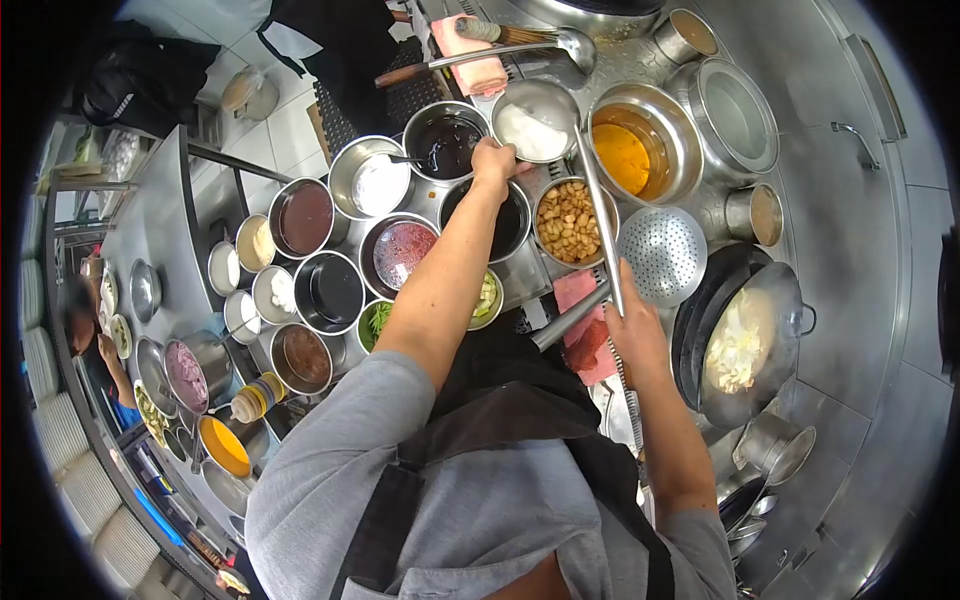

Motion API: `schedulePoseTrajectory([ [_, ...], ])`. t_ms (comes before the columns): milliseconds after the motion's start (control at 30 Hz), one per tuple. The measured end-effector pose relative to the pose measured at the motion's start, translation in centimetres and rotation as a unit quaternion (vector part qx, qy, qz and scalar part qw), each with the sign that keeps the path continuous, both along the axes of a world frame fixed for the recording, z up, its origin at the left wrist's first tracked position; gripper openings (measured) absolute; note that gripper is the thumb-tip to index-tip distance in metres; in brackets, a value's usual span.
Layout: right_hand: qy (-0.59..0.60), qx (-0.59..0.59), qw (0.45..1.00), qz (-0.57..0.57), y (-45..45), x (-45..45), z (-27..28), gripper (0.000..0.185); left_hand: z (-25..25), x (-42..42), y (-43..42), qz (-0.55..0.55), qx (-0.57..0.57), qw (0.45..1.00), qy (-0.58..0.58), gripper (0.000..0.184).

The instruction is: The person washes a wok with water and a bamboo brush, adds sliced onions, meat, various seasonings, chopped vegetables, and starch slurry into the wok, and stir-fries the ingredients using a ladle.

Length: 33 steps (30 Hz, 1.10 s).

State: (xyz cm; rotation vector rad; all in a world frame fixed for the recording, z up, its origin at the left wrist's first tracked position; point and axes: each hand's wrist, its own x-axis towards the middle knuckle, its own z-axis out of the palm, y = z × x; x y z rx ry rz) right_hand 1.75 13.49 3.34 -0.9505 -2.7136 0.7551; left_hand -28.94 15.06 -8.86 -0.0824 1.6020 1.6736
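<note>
My right hand (637,322) is closed around the long metal handle of a ladle (598,215). The handle slants up to a round metal bowl holding a white substance (530,132); I take this as the ladle's own bowl. My left hand (494,163) is at that bowl's near rim, fingers curled together and partly hidden, so what they grip is unclear. Below the rim stand a pot of dark liquid (512,222) and a pot of brown chunks (568,222). Right of the handle lies a perforated strainer (662,256). A wok (780,300) at right contains pale food (738,345).
Several pots of sauces and powders crowd the left, including white powder (381,186) and red liquid (404,252). A pot of orange liquid (625,150) stands at upper right. Another ladle (470,60) rests across a pink cloth (470,75). A person's arm (117,370) shows far left.
</note>
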Motion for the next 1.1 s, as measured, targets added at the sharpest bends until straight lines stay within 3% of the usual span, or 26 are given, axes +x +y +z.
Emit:
schedulePoseTrajectory([
  [100,-0.093,-0.003,0.995,-0.019,-0.9,-0.3,-0.9,0.066,-0.5,0.2,0.2,0.039,0.036,0.999,0.001,0.006],
  [167,-0.072,-0.233,0.966,-0.082,-1.7,-0.5,-0.6,0.067,-0.5,0.2,0.1,0.013,-0.001,1.0,0.019,0.02],
  [200,-0.072,-0.235,0.966,-0.08,-1.5,-0.9,0.2,0.067,-0.3,0.4,0.0,0.014,-0.004,1.0,0.019,0.02],
  [267,-0.059,-0.411,0.896,-0.158,-0.7,-2.0,2.7,0.069,-0.1,0.6,0.1,0.028,-0.002,1.0,0.012,0.018],
  [467,0.022,-0.436,0.892,-0.12,1.3,-1.8,2.7,0.069,0.1,0.4,0.1,0.035,-0.001,0.999,0.009,0.017],
  [533,-0.059,-0.451,0.879,-0.143,1.5,-2.4,4.8,0.067,0.3,0.5,0.0,0.041,-0.031,0.998,0.02,0.022],
  [567,-0.056,-0.358,0.929,-0.081,1.7,-2.0,4.3,0.065,0.4,0.7,-0.1,0.06,-0.008,0.998,0.023,0.028],
  [600,-0.058,-0.357,0.929,-0.08,1.5,-1.6,3.9,0.065,0.5,0.6,-0.3,0.062,-0.008,0.998,0.022,0.028],
  [700,-0.079,-0.169,0.982,-0.009,1.0,-0.7,3.7,0.065,0.6,0.5,-0.3,0.039,-0.043,0.998,0.028,0.033],
  [733,-0.078,-0.169,0.982,-0.01,1.0,-0.6,4.1,0.065,0.5,0.5,-0.4,0.033,-0.049,0.998,0.023,0.033],
  [767,-0.117,-0.307,0.94,-0.092,1.0,-0.9,5.3,0.065,0.5,0.4,-0.5,0.026,-0.055,0.998,0.02,0.032],
  [833,-0.152,-0.436,0.87,-0.172,0.9,-0.7,5.9,0.065,0.6,0.5,-0.2,0.043,-0.053,0.998,0.018,0.031],
  [933,-0.07,-0.349,0.93,-0.095,0.4,0.2,6.3,0.065,-0.2,0.1,0.1,0.027,-0.038,0.999,0.016,0.032],
  [1000,-0.128,-0.267,0.948,-0.119,-0.1,-1.3,7.7,0.067,0.3,-0.2,0.1,-0.007,-0.027,0.999,0.018,0.033],
  [1033,-0.06,-0.113,0.991,-0.048,-0.1,0.0,4.6,0.067,0.4,-0.1,-0.1,-0.009,-0.033,0.999,0.013,0.032],
  [1100,-0.121,-0.144,0.979,-0.077,-0.5,-1.8,4.6,0.067,0.4,0.1,-0.3,-0.006,-0.03,1.0,0.006,0.026],
])
